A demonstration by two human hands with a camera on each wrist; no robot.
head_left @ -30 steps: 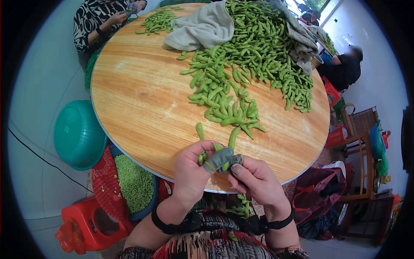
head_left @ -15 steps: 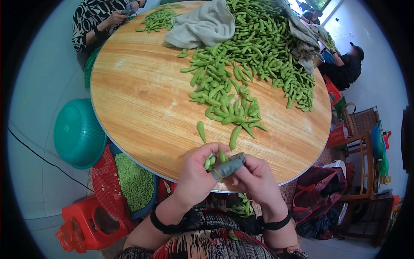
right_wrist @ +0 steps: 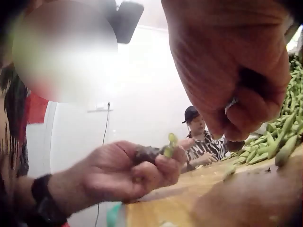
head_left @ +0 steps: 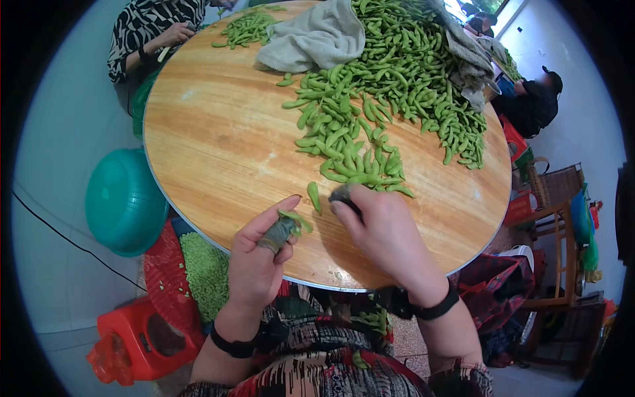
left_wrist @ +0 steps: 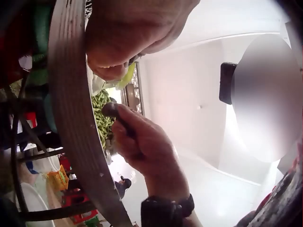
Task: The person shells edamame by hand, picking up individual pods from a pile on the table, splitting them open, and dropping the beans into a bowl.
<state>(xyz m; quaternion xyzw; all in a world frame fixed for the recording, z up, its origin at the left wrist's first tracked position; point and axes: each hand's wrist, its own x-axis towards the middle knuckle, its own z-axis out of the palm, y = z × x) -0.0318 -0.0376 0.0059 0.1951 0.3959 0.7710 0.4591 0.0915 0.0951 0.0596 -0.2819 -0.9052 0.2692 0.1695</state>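
My left hand (head_left: 254, 264) is at the near left rim of the table, palm turned up, with a split green soybean pod (head_left: 296, 222) pinched in its fingers. A grey wrap (head_left: 278, 234) covers a finger of that hand. My right hand (head_left: 390, 228) is palm down low over the wood, fingers curled, with a dark cover (head_left: 345, 196) on a digit. I cannot tell whether its fingers hold a pod, as the back of the hand hides them. One whole pod (head_left: 313, 197) lies just left of it, and a loose pile of pods (head_left: 344, 142) lies beyond.
On the round wooden table (head_left: 211, 145), a big heap of pods (head_left: 410, 73) lies partly under a grey cloth (head_left: 314, 40). Down at the left are shelled beans (head_left: 206, 274), a teal basin (head_left: 126, 202) and a red stool (head_left: 149, 337). Another person (head_left: 159, 30) sits across.
My hands, together before, have parted: the left drew back left with the split pod, the right reached forward over the table. The beans seen in my left hand no longer show.
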